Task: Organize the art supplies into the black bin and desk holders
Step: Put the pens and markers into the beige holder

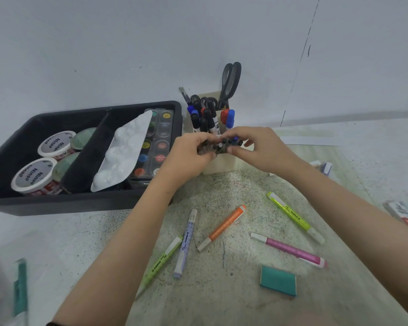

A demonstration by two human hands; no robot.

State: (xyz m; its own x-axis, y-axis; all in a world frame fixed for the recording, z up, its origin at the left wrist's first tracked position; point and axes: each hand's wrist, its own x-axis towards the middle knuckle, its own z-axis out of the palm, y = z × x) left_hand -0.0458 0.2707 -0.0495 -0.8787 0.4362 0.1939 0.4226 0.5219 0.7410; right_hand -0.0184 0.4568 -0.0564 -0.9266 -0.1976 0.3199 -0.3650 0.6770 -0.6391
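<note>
My left hand [189,154] and my right hand [252,147] meet in front of the cream desk holder [222,164], together gripping a bundle of dark pens [222,145] held end-on. Markers and scissors [230,83] stand in the holder. The black bin [57,203] sits at left with two white tubs [33,176], a white palette [125,149] and a watercolour set [158,142] inside. Loose on the table lie a purple highlighter [186,243], an orange highlighter [222,228], a yellow highlighter [292,215], a pink highlighter [290,250] and a green highlighter [160,262].
A teal eraser block [278,280] lies near the front right. Small boxes [403,215] sit at the right edge, another small box [325,167] behind my right forearm. A teal tool [20,288] lies blurred at the front left. The wall is close behind the holder.
</note>
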